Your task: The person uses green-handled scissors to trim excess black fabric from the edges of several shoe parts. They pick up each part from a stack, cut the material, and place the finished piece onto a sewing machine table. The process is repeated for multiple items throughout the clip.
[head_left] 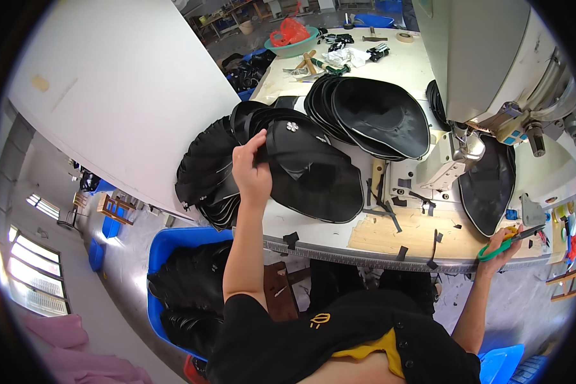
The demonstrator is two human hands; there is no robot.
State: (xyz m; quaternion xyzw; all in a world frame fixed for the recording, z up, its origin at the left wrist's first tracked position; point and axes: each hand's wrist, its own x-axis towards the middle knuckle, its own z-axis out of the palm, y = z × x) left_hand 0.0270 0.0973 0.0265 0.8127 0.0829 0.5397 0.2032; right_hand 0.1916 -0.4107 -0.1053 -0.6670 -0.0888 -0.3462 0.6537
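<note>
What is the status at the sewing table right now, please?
Left hand gripping top black piece on the stack. Right hand holding green scissors at table edge. Scraps beside stack, nothing blocking.

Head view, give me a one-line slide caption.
Left hand grips a black fabric piece on the stack; right hand holds green-handled scissors.

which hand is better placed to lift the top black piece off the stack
Left. The left hand already grips the edge of the top black piece on the stack, while the right hand holds green-handled scissors at the table's right edge.
</note>
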